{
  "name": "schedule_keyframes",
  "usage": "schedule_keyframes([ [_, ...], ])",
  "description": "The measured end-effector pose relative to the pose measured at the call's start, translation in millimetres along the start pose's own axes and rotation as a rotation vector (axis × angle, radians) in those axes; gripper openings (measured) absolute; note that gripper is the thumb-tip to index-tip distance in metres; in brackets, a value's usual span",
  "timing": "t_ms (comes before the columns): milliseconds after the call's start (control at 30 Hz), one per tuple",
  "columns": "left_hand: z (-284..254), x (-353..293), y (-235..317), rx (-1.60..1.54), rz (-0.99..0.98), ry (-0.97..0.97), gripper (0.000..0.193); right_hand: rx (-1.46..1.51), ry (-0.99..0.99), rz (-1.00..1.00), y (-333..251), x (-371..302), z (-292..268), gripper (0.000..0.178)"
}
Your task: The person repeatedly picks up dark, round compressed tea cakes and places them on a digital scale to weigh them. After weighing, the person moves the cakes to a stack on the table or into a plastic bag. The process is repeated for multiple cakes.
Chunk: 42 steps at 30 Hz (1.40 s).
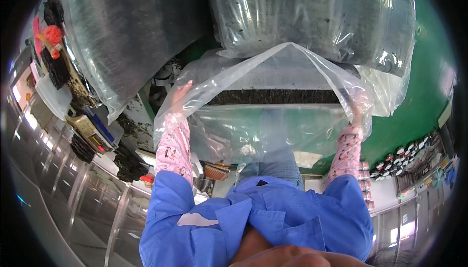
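Observation:
A large clear plastic bag (263, 133) is spread wide in front of me, its mouth pulled up into a peak at the far side. My left hand (180, 95) grips the bag's left edge, partly covered by the film. At the right edge, my right hand (357, 108) holds the bag too, blurred by the plastic over it. Within the bag's opening shows a long strip of dark, rough-edged material (273, 97), its kind unclear. Both arms reach forward, apart, in pink patterned sleeves.
Two big filled clear bags with dark contents stand beyond, one at the far left (131, 28) and another at the far right (312, 16). Green floor (429, 67) lies to the right. Dark bundles (53, 67) and a yellowish device (90, 131) are at left; several jars (402, 157) stand at right.

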<state>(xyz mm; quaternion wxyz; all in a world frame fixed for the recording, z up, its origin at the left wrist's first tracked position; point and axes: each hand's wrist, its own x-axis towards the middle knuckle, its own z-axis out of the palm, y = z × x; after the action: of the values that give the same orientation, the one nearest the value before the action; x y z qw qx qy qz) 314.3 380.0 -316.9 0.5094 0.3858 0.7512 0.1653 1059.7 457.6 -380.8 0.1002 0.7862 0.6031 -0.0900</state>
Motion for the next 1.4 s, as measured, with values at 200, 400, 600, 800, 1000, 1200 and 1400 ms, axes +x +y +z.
schedule_keyframes([
  [200, 3.7, 10.7, 2.6, -0.396, -0.64, -0.09, 0.044, 0.072, -0.146, 0.016, 15.4, -4.8, -31.9, 0.043],
  [400, -12.5, 7.7, -10.4, 0.073, -0.198, -0.391, 0.044, 0.16, -0.249, 0.088, 24.7, 39.9, -31.9, 0.043],
  [600, -2.3, 23.1, -2.1, 0.073, -0.407, -0.047, 0.052, 0.205, -0.312, 0.077, 20.6, 73.4, -33.9, 0.044],
  [800, -8.4, 33.3, 44.2, 0.171, -0.533, -0.19, 0.049, 0.226, -0.348, 0.105, 26.0, 72.3, -33.8, 0.045],
  [1000, 5.6, 26.6, 44.6, 0.036, -0.512, -0.014, 0.051, 0.26, -0.351, 0.116, 18.5, 85.4, -29.7, 0.046],
  [1200, 9.8, -2.0, 24.0, 0.181, -0.215, 0.005, 0.041, 0.268, -0.377, 0.109, 9.4, 74.4, -36.8, 0.046],
  [1400, 5.7, -65.6, 83.0, 0.226, -0.342, 0.045, 0.059, 0.326, -0.413, 0.106, 6.9, 34.7, -56.7, 0.047],
])
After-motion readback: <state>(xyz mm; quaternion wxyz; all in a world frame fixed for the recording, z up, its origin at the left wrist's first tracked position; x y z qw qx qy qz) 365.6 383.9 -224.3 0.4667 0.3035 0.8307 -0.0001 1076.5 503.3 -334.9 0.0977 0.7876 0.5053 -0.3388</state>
